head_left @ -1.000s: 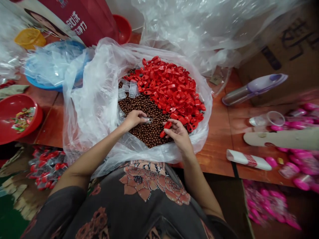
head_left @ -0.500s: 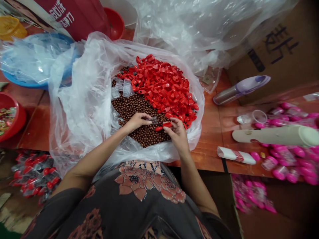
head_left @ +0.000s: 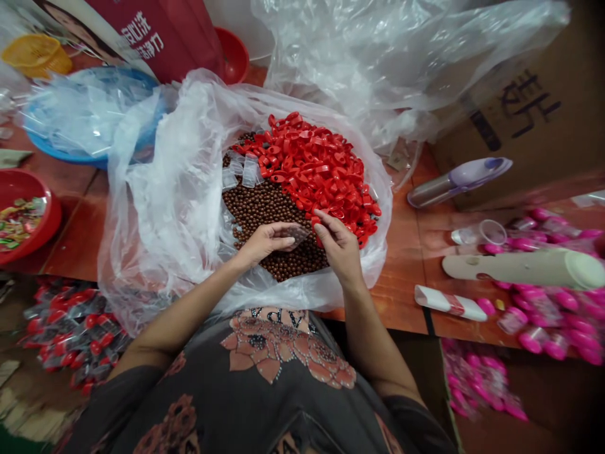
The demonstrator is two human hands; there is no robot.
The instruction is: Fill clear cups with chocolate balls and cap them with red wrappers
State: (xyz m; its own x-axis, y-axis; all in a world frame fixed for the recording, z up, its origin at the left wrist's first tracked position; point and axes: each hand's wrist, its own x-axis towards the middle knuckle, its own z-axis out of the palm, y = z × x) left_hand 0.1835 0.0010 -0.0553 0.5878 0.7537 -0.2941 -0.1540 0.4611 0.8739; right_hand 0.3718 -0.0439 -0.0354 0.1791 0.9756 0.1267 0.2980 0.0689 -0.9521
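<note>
My left hand (head_left: 265, 243) is closed, its thumb and fingers pinching a small clear plastic container (head_left: 299, 233) low over the brown balls (head_left: 265, 205). To its right, my right hand (head_left: 344, 251) pinches a small red plastic cap (head_left: 315, 221) at the lower edge of the red cap pile (head_left: 321, 164). Its fingers partly cover that piece. Balls and caps lie together in an opened clear plastic bag (head_left: 155, 151). Several loose clear containers (head_left: 250, 171) rest on the balls at the left of the pile.
A blue basin (head_left: 94, 156) of clear bags and a red bowl (head_left: 50, 227) of wrapped sweets stand left. Rightward are a steel-and-lilac flask (head_left: 458, 180), a pale cylinder (head_left: 520, 266), a clear cup (head_left: 491, 232) and pink-capped containers (head_left: 534, 337). A cardboard box (head_left: 529, 145) stands behind.
The view has shifted slightly. My hands have moved apart a little, the right one up towards the red pile. The clear container in my left hand is raised and tilted, showing more of it.
</note>
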